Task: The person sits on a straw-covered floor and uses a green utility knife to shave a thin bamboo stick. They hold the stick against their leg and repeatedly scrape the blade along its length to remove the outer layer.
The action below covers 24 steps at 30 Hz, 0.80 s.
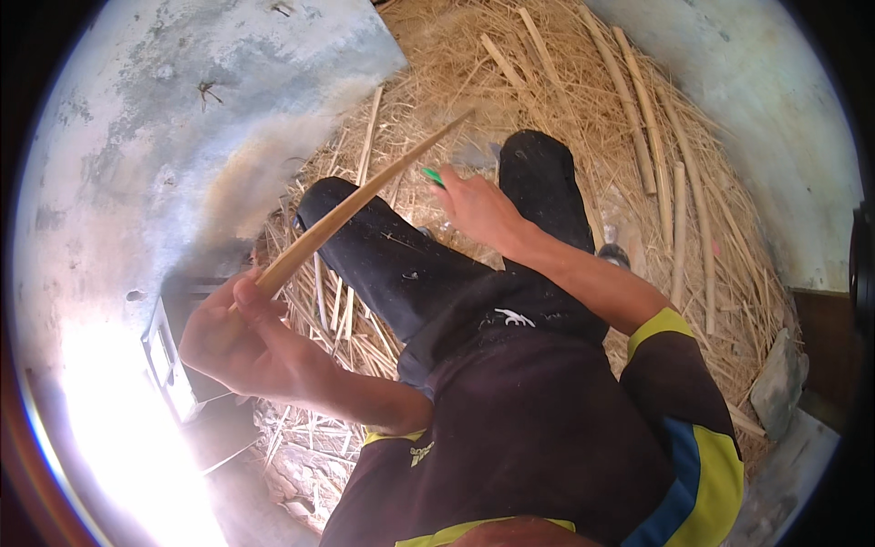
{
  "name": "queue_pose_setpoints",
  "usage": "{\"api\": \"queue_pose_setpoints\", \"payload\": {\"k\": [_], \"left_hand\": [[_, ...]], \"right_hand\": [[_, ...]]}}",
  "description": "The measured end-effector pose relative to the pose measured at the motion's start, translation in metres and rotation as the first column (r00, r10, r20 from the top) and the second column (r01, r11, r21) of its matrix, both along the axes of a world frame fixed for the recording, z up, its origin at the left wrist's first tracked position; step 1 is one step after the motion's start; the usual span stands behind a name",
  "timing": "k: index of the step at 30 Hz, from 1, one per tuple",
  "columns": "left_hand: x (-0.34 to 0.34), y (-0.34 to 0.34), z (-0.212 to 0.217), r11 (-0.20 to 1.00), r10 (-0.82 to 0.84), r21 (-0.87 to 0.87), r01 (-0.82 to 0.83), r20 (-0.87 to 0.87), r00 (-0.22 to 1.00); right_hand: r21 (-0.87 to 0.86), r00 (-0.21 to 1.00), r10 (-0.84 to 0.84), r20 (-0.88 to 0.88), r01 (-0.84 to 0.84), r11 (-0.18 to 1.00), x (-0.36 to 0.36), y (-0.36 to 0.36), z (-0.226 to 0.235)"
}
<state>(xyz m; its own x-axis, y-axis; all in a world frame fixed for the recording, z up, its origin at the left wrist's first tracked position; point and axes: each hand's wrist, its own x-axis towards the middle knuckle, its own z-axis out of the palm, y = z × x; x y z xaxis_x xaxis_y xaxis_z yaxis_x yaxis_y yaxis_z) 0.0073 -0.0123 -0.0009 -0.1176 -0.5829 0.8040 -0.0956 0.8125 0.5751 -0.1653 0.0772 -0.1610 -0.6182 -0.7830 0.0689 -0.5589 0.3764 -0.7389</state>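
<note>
Strip (351, 208), far end free, hands (244, 337) apart

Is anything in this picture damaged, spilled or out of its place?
The pale wall at left has dark, blotchy stains, so it looks worn. Loose straw-like shavings lie scattered around the person's legs, looking untidy.

Looks like small, rough workshop for wood or cane. Hemmed in by stained pale wall (118, 182) at left and by weathered wall (775, 137) at far right. Strewn underfoot with straw-coloured shavings (437, 46); laid along right with long slender sticks (678, 228). Shows handwork too, with tapered strip (333, 223) in left hand (241, 337). Lit by harsh glare (128, 438) at near left.
</note>
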Motion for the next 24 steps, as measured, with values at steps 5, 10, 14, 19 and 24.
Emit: {"api": "queue_pose_setpoints", "payload": {"k": [5,10,14,19,24], "left_hand": [[-0.006,0.007,0.007,0.994,0.059,0.087,-0.061,0.015,0.998],[-0.002,0.007,-0.002,0.995,0.056,0.081,-0.056,-0.007,0.998],[-0.003,0.001,0.006,0.997,0.071,0.04,-0.073,0.047,0.996],[-0.003,0.001,0.002,0.993,0.091,0.07,-0.091,0.003,0.996],[-0.006,0.002,0.008,0.995,0.09,0.037,-0.093,0.078,0.993]], "right_hand": [[0.047,0.996,-0.085,-0.013,0.086,0.995,-0.017,-0.005,-0.044],[0.07,1.0,-0.03,0.001,0.03,0.997,-0.015,0.005,-0.018],[0.041,0.991,-0.122,0.056,0.12,0.992,-0.023,-0.009,-0.046],[0.122,0.996,-0.088,0.029,0.083,0.989,-0.049,-0.012,-0.049],[0.229,0.963,-0.268,0.038,0.253,0.94,-0.064,-0.018,-0.093]]}}
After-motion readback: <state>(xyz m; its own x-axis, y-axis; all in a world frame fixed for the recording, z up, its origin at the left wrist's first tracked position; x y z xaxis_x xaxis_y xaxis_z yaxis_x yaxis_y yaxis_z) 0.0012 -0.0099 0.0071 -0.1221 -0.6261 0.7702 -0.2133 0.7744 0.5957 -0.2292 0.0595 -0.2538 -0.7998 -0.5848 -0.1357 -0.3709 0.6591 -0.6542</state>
